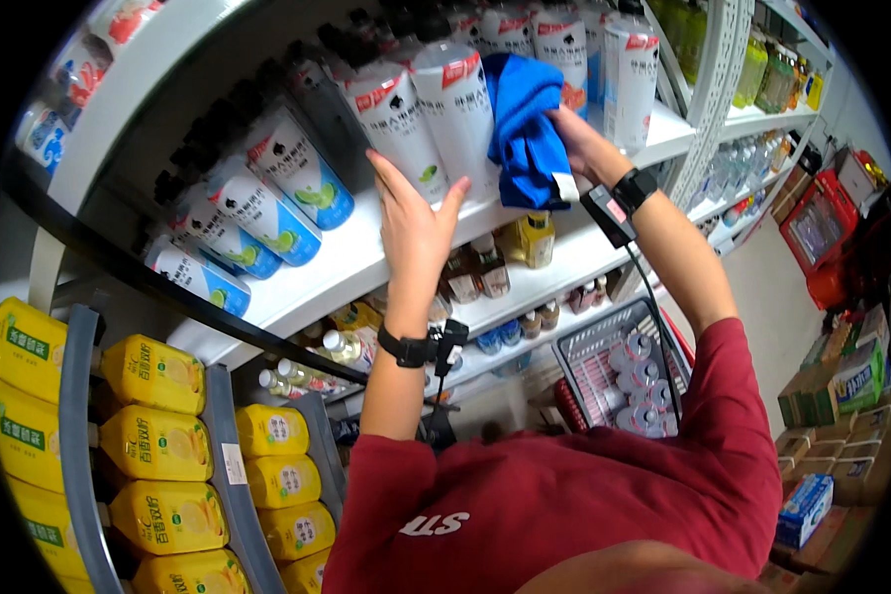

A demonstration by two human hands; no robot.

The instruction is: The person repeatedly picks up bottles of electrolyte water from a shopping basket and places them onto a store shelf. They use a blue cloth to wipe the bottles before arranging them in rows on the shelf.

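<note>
My left hand (413,230) is at the base of a clear plastic drink bottle (393,122) with a lime on its label. Its thumb and fingers are spread across the bottle's lower front; whether they grip it I cannot tell. A similar bottle (457,111) stands just to the right. My right hand (586,148) holds a bunched blue cloth (529,130) against that bottle's right side. The cloth hides part of the bottles behind it. Further right stands another white-labelled bottle (630,85). Both wrists wear black straps with small devices.
Blue-and-white lime bottles (267,215) line the white metal shelf (356,260) on the left. Lower shelves hold smaller bottles (490,267). A grey shopping basket (601,323) with several bottles is below right. Yellow jugs (167,445) fill the rack at lower left; cartons (824,431) are stacked right.
</note>
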